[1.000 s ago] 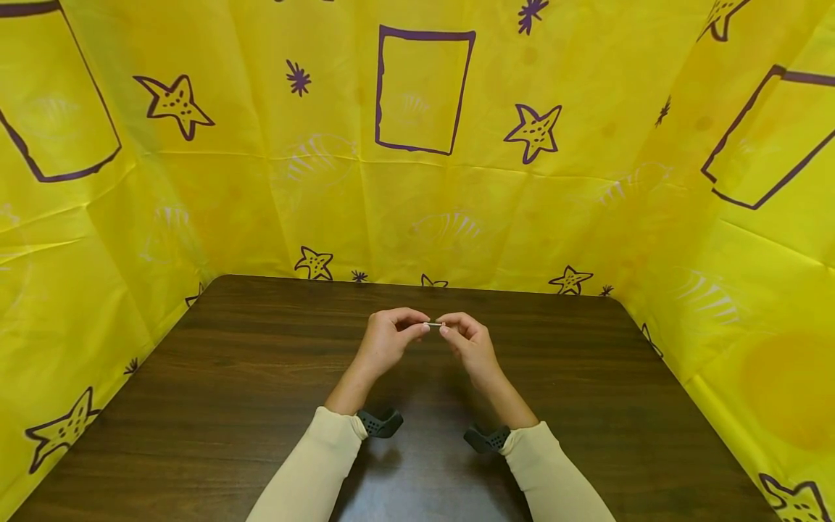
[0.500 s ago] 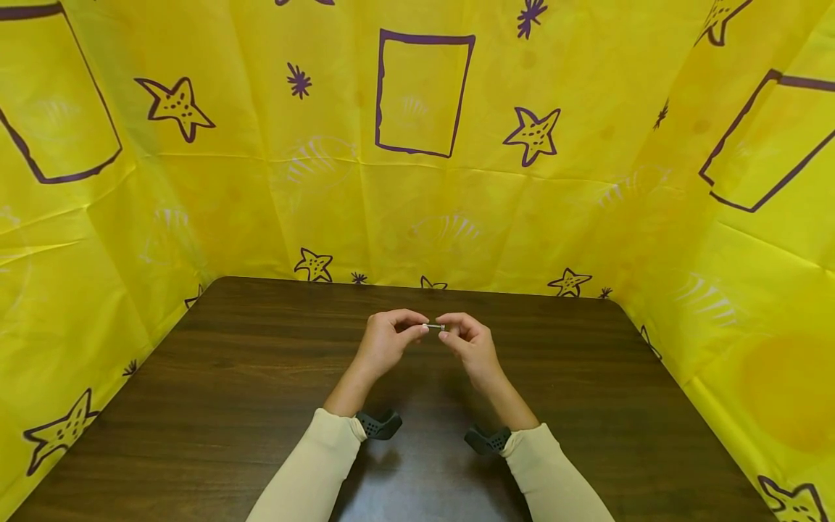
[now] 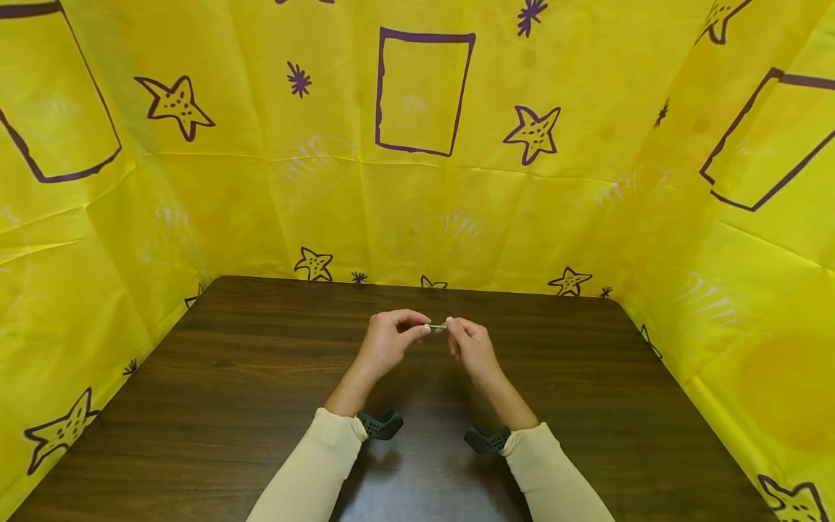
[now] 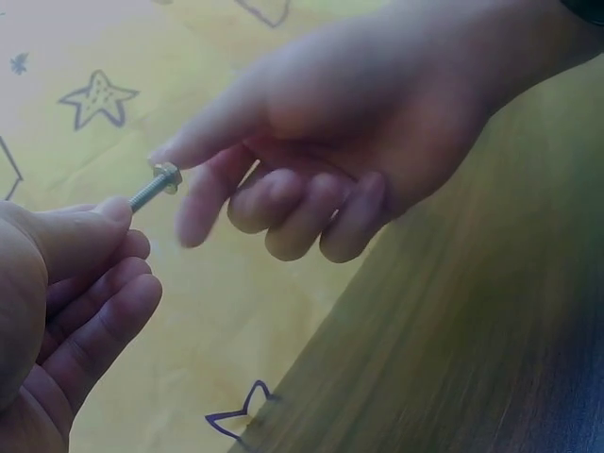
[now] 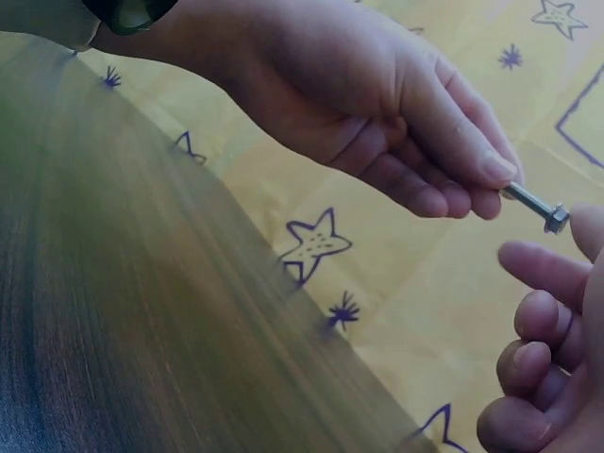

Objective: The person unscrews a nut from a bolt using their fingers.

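Above the table, my left hand (image 3: 383, 342) pinches a small metal bolt (image 3: 437, 327) between thumb and fingers, covering one end. The shank (image 4: 149, 192) sticks out toward my right hand (image 3: 476, 351). At its free end sits a hexagonal piece with a flange (image 5: 557, 220); whether it is the head or a nut I cannot tell. In the left wrist view the right thumb (image 4: 203, 137) lies right at this hexagonal end. The right index finger (image 5: 543, 271) is spread away below it, and the other right fingers are loosely bent.
A dark wood-grain table (image 3: 261, 377) extends beneath both hands. Yellow cloth (image 3: 417, 196) printed with starfish and frames surrounds it at the back and sides. Dark straps with modules, such as the left one (image 3: 380, 425), are worn on both wrists.
My right thumb and index finger, earlier both around the bolt's free end, have shifted: the thumb moved up and forward, the index finger down and away. My left hand has hardly moved.
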A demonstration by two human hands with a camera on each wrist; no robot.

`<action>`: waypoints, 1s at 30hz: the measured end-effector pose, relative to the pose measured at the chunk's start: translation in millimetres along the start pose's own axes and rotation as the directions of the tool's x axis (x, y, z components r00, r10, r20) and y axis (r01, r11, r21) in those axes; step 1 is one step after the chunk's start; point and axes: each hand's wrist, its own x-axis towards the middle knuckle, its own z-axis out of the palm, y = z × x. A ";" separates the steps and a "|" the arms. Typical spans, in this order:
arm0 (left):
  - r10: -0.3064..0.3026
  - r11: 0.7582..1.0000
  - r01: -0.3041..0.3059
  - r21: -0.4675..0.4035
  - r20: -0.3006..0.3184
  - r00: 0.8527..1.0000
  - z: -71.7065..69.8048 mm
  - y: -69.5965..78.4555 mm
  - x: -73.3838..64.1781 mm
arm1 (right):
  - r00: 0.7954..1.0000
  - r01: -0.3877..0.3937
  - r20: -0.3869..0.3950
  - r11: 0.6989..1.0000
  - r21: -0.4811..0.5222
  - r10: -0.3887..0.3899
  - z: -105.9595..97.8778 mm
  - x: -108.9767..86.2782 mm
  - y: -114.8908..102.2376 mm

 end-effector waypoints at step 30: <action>-0.009 1.000 0.009 0.019 0.004 1.000 0.5 1.8 0.0 | 0.992 0.116 0.039 0.983 0.141 -0.123 -9.6 8.3 30.7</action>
